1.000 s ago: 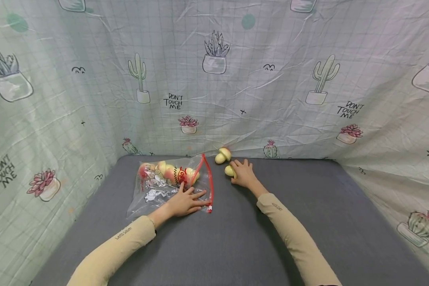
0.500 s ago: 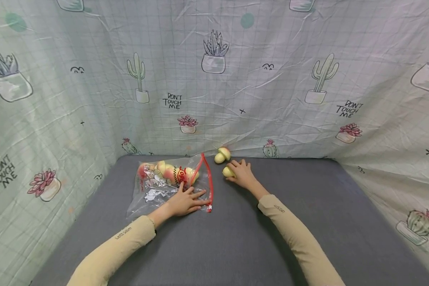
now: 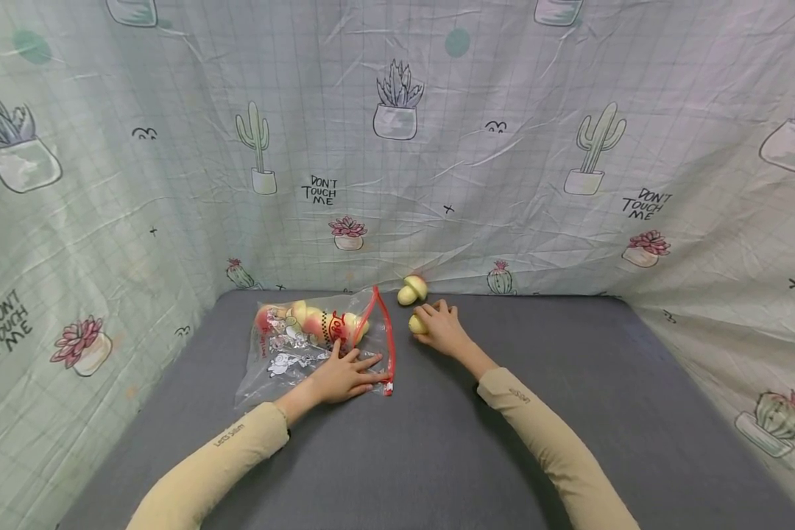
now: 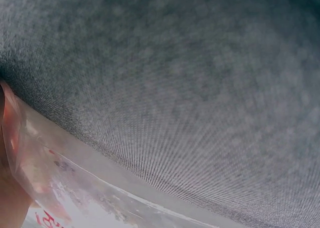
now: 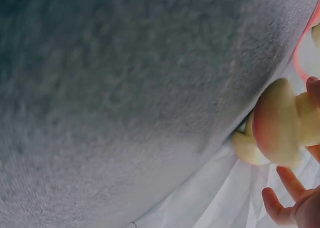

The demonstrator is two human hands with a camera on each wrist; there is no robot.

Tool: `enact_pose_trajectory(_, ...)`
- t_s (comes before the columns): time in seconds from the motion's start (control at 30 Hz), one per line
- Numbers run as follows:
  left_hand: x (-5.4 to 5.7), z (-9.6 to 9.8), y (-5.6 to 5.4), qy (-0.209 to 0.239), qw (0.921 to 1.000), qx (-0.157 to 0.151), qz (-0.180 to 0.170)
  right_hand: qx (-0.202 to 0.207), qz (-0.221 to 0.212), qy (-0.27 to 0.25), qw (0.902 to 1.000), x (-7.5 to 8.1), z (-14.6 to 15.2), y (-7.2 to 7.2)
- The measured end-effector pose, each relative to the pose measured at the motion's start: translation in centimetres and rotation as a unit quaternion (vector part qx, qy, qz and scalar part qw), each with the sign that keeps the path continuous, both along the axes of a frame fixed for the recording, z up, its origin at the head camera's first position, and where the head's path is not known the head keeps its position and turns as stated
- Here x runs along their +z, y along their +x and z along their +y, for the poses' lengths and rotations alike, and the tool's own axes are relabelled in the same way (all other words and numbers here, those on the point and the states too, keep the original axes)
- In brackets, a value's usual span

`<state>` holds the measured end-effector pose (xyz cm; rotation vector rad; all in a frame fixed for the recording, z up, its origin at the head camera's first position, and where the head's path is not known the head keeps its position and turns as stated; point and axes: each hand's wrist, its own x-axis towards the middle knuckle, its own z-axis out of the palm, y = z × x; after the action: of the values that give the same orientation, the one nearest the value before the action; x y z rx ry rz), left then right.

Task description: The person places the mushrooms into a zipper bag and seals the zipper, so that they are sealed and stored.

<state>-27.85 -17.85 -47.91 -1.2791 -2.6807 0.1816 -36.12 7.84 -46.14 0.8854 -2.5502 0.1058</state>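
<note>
A clear plastic bag (image 3: 258,375) with a red zip edge lies flat under the left hand (image 3: 341,377), its mouth gaping toward the right hand (image 3: 445,329). Red and yellow toy mushrooms (image 3: 313,320) sit inside, just past the left fingers. The right hand holds another mushroom (image 5: 276,122) by its stem. One more mushroom (image 3: 413,290) lies on its side just beyond that hand.

Lit softly and evenly in head view; dimmer in wrist views.
Shadowed faintly beside the right sleeve (image 3: 556,442); stretched toward side edges. In wrist views, blurred across the tabletop (image 4: 175,88), darker toward frame top; glaring white off the plastic bag (image 4: 100,200).
</note>
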Motion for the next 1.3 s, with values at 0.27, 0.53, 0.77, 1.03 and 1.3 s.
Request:
enact_pose_trajectory(0.27,-0.1,0.1,0.0,0.002,1.0,-0.001,0.002,0.006,-0.003,-0.004,1.0,0.4,-0.6,0.7)
enact_pose_trajectory(0.53,0.0,0.1,0.1,0.005,1.0,0.003,-0.003,0.014,0.024,-0.009,0.9996,0.4,-1.2,0.8)
enact_pose_trajectory(0.77,0.0,0.1,0.1,-0.001,0.9999,0.006,-0.01,0.024,0.026,-0.015,0.9993,0.7,-1.8,1.3)
enact_pose_trajectory(1.03,0.0,0.1,0.2,-0.006,0.9999,0.008,-0.009,0.034,0.027,-0.019,0.9989,0.6,-2.6,1.6)
enact_pose_trajectory(1.3,0.0,0.2,0.0,-0.015,0.9998,0.008,0.01,0.044,0.025,-0.025,0.9984,0.5,-3.0,1.5)
